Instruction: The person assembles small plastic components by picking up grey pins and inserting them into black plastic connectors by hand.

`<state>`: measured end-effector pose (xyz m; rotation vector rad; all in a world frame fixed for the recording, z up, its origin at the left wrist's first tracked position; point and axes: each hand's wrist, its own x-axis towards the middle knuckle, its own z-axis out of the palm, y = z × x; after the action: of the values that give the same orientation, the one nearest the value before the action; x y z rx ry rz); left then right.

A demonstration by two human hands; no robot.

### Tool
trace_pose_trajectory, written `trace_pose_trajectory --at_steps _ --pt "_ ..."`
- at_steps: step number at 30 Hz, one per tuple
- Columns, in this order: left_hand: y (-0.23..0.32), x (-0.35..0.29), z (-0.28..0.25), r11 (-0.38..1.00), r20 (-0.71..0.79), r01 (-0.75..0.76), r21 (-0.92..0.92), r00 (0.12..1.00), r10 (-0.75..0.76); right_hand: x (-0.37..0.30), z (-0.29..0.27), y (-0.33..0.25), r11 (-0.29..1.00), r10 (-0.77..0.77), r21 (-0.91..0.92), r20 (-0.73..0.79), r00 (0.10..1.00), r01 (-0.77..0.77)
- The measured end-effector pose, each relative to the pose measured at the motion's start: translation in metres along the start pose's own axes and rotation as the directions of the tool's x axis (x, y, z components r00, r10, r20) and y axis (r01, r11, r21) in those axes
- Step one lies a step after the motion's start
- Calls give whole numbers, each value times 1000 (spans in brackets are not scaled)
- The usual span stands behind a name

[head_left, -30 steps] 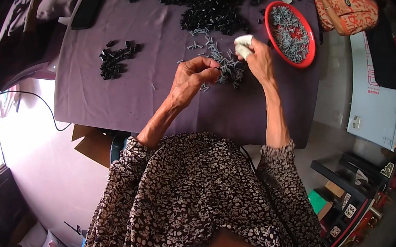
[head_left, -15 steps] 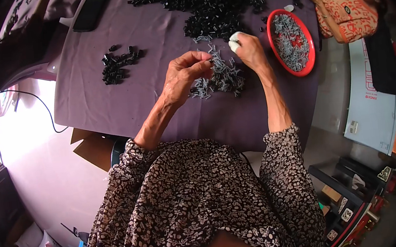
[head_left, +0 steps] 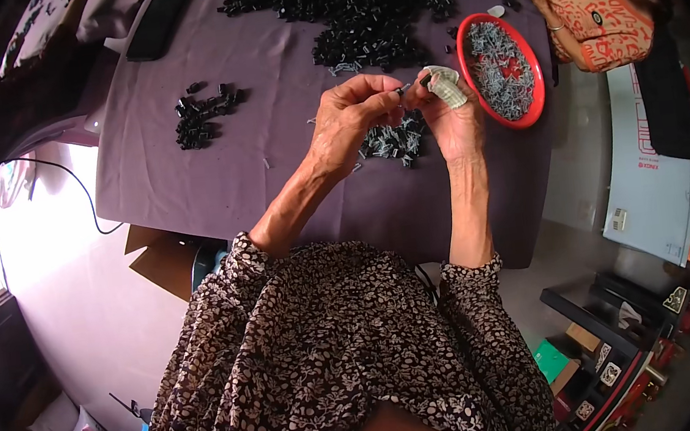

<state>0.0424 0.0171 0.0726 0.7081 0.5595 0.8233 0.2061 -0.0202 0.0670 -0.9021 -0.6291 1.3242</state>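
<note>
Both my hands meet over a pile of small grey pins [head_left: 395,143] on the purple cloth. My left hand [head_left: 343,122] is closed in a pinch on a small black plastic piece [head_left: 400,91]. Facing it, my right hand [head_left: 458,128] has its palm turned up and its fingers curled in, with a pale cloth wrap [head_left: 447,87] around a finger. Another small black piece [head_left: 426,80] shows at the right fingertips. A bit of grey shows between the two hands, too small to make out fully.
A large heap of black pieces [head_left: 356,10] lies at the far side, a smaller cluster [head_left: 202,117] at left. A red bowl [head_left: 539,74] of grey pins stands at right. A phone [head_left: 159,24] lies far left. Another person [head_left: 598,12] in an orange patterned top works at far right.
My right hand has turned palm up and come in toward the left hand, which has shifted slightly right. The other person's hands have moved apart.
</note>
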Motion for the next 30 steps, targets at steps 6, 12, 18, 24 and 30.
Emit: trace_pose_trajectory --at_steps 6,12,18,24,30 --pt "5 -5 14 999 18 -49 10 999 49 -17 25 -5 972 -211 -120 -83 974 200" --pt "8 -7 13 998 24 -61 -20 998 62 -20 22 -7 917 -315 -272 -51 948 291" --pt "4 -8 15 994 29 -16 -107 999 20 -28 37 -20 392 -475 -827 194 858 404" --pt "7 -9 13 994 25 51 -93 999 -48 -27 29 -15 622 -387 -696 124 914 358" --pt "4 -8 14 993 40 20 -114 999 -16 -25 22 -12 656 -387 -667 104 916 353"
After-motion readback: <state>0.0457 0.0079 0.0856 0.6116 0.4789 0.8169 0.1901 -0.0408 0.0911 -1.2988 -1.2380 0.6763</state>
